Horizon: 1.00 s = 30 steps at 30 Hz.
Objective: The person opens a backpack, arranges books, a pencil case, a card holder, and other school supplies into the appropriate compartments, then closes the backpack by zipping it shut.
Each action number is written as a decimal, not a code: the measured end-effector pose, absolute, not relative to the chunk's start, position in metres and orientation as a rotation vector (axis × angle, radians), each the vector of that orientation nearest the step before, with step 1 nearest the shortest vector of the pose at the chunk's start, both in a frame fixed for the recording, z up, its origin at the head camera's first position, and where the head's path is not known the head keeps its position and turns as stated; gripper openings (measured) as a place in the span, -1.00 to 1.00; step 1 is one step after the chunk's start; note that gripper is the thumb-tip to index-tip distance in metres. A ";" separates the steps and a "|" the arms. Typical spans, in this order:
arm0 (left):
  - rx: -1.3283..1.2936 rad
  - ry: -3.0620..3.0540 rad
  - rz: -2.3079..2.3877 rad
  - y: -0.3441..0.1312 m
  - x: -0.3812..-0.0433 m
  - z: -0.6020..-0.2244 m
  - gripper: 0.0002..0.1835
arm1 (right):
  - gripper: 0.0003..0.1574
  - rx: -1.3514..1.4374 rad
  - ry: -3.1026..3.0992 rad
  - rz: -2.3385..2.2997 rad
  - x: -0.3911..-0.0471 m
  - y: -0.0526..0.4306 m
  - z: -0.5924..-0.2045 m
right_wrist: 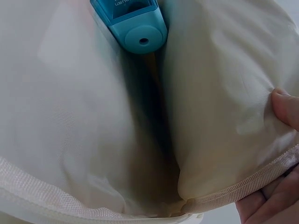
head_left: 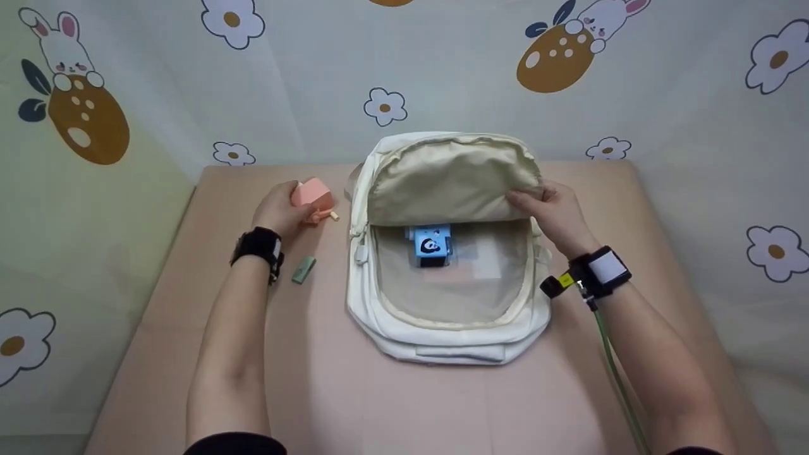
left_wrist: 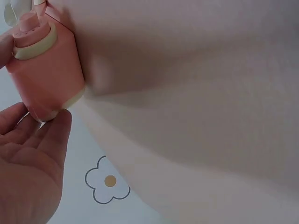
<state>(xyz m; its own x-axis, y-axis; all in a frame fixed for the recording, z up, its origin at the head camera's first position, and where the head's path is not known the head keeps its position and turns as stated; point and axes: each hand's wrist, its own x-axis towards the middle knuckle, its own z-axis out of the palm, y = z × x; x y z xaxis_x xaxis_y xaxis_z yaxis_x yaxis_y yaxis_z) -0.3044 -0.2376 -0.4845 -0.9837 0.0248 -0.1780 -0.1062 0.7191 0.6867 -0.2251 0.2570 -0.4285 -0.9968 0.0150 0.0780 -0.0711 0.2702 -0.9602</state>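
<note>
My left hand (head_left: 282,205) grips a pink crank pencil sharpener (head_left: 313,194) left of the backpack; in the left wrist view the sharpener (left_wrist: 49,74) sits between thumb and fingertips. A white backpack (head_left: 392,332) lies with its front pocket unzipped. The right hand (head_left: 556,208) pinches the edge of the pocket flap (head_left: 455,183) and holds it up; thumb inside and fingers outside show in the right wrist view. Inside the pocket rests a blue pencil sharpener (head_left: 432,245) with a panda picture, its round pencil hole facing the right wrist camera.
A small green block (head_left: 304,270), perhaps an eraser, lies on the pink-covered table (head_left: 404,404) near the left wrist. Behind stands a curtain (head_left: 303,95) printed with flowers and rabbits. A green cable (head_left: 613,360) runs along the right forearm.
</note>
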 end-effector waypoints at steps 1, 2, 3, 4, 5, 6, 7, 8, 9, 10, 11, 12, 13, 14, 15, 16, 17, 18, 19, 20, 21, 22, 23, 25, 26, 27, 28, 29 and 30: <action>-0.080 2.739 1.139 -0.238 -0.304 -0.485 -0.28 | -0.57 0.052 -2.446 1.856 -0.225 0.257 -0.428; -0.093 2.732 1.159 -0.238 -0.303 -0.485 -0.28 | -0.57 0.053 -2.448 1.854 -0.225 0.256 -0.429; -0.101 2.724 1.175 -0.238 -0.302 -0.484 -0.28 | -0.56 0.052 -2.451 1.851 -0.226 0.256 -0.429; -0.109 2.717 1.189 -0.238 -0.302 -0.484 -0.28 | -0.55 0.055 -2.453 1.851 -0.226 0.255 -0.429; -0.114 2.714 1.200 -0.239 -0.300 -0.484 -0.28 | -0.55 0.060 -2.458 1.849 -0.226 0.255 -0.429; -0.120 2.710 1.214 -0.239 -0.299 -0.483 -0.28 | -0.54 0.063 -2.460 1.849 -0.226 0.255 -0.429; -0.122 2.711 1.228 -0.239 -0.298 -0.482 -0.28 | -0.54 0.067 -2.461 1.851 -0.226 0.255 -0.429; -0.120 2.709 1.248 -0.240 -0.296 -0.480 -0.28 | -0.54 0.071 -2.459 1.854 -0.226 0.255 -0.429; -0.114 2.708 1.269 -0.240 -0.295 -0.478 -0.29 | -0.54 0.071 -2.455 1.858 -0.226 0.255 -0.429; -0.105 2.710 1.288 -0.241 -0.293 -0.476 -0.29 | -0.54 0.073 -2.452 1.862 -0.226 0.255 -0.429; -0.092 2.717 1.300 -0.242 -0.290 -0.474 -0.29 | -0.53 0.070 -2.447 1.866 -0.226 0.256 -0.429; -0.075 2.724 1.310 -0.243 -0.288 -0.471 -0.28 | -0.53 0.069 -2.443 1.869 -0.225 0.256 -0.429; -0.059 2.728 1.319 -0.245 -0.284 -0.469 -0.27 | -0.53 0.070 -2.442 1.870 -0.225 0.256 -0.428; -0.044 2.735 1.325 -0.247 -0.280 -0.466 -0.26 | -0.52 0.068 -2.445 1.866 -0.225 0.257 -0.428; -0.026 2.744 1.327 -0.248 -0.275 -0.462 -0.24 | -0.54 0.072 -2.447 1.865 -0.225 0.257 -0.428; -0.007 2.754 1.330 -0.251 -0.270 -0.458 -0.23 | -0.54 0.077 -2.451 1.863 -0.226 0.257 -0.428; 0.012 2.765 1.334 -0.253 -0.264 -0.454 -0.22 | -0.55 0.080 -2.456 1.862 -0.226 0.257 -0.428; 0.038 2.774 1.342 -0.254 -0.257 -0.449 -0.21 | -0.54 0.082 -2.458 1.858 -0.226 0.257 -0.428; 0.068 2.784 1.346 -0.256 -0.250 -0.444 -0.20 | -0.53 0.081 -2.460 1.853 -0.226 0.256 -0.428; 0.107 2.801 1.350 -0.256 -0.243 -0.438 -0.20 | -0.54 0.084 -2.459 1.860 -0.226 0.256 -0.428; 0.147 2.809 1.350 -0.257 -0.236 -0.432 -0.20 | -0.55 0.088 -2.455 1.869 -0.227 0.256 -0.428; 0.199 2.817 1.350 -0.257 -0.228 -0.426 -0.20 | -0.55 0.088 -2.452 1.876 -0.227 0.256 -0.429; 0.255 2.817 1.352 -0.256 -0.219 -0.419 -0.22 | -0.55 0.088 -2.448 1.885 -0.227 0.255 -0.429; 0.396 2.810 1.353 -0.252 -0.202 -0.406 -0.24 | -0.56 0.090 -2.443 1.898 -0.227 0.255 -0.429; 0.466 2.799 1.348 -0.249 -0.193 -0.399 -0.26 | -0.56 0.091 -2.441 1.908 -0.227 0.255 -0.429; 0.533 2.782 1.334 -0.244 -0.185 -0.392 -0.27 | -0.56 0.088 -2.442 1.909 -0.227 0.256 -0.428; 0.607 2.770 1.313 -0.238 -0.177 -0.387 -0.28 | -0.55 0.085 -2.445 1.905 -0.227 0.256 -0.428; 0.673 2.763 1.288 -0.231 -0.169 -0.381 -0.29 | -0.55 0.083 -2.448 1.903 -0.227 0.256 -0.428; 0.742 2.764 1.251 -0.222 -0.162 -0.376 -0.29 | -0.55 0.080 -2.453 1.900 -0.227 0.255 -0.427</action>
<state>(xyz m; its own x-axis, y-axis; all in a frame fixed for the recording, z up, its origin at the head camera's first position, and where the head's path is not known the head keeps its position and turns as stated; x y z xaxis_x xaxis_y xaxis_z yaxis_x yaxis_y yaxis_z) -0.1617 -0.2219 -0.3764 -0.8868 0.4282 0.1738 0.4132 0.5663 0.7132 -0.2267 0.2554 -0.4274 -0.9980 -0.0175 0.0613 -0.0638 0.2492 -0.9663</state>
